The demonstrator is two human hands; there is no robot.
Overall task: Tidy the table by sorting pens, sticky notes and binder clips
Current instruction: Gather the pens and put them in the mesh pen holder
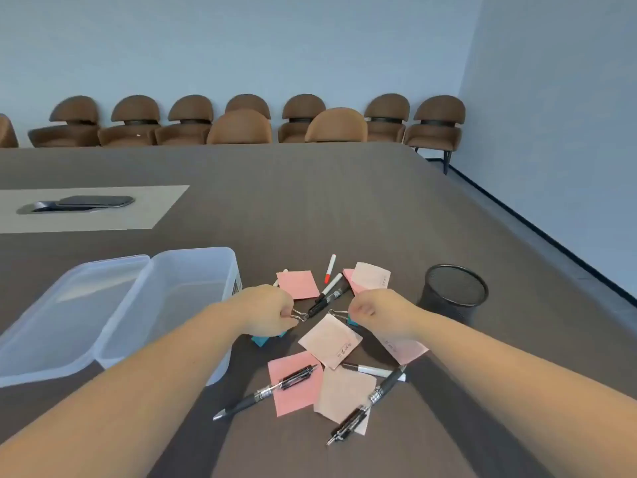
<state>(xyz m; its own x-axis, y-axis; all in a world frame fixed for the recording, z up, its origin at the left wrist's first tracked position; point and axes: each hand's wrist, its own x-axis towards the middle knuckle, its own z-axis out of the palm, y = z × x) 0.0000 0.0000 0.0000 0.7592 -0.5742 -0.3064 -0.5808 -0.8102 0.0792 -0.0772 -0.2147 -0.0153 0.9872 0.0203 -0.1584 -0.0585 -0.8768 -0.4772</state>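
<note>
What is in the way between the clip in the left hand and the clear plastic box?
Nothing visible. The left hand pinches the binder clip beside the open, empty plastic box, with no object between them.

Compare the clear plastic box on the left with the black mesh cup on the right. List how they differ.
The plastic box is translucent and rectangular, while the mesh cup is black and round. The box has a hinged lid folded open beside it; the cup shows no lid. The box is wide and looks much larger; the cup is narrow. The box sits by the left hand, the cup past the right hand. Both stand open-topped on the table.
</note>
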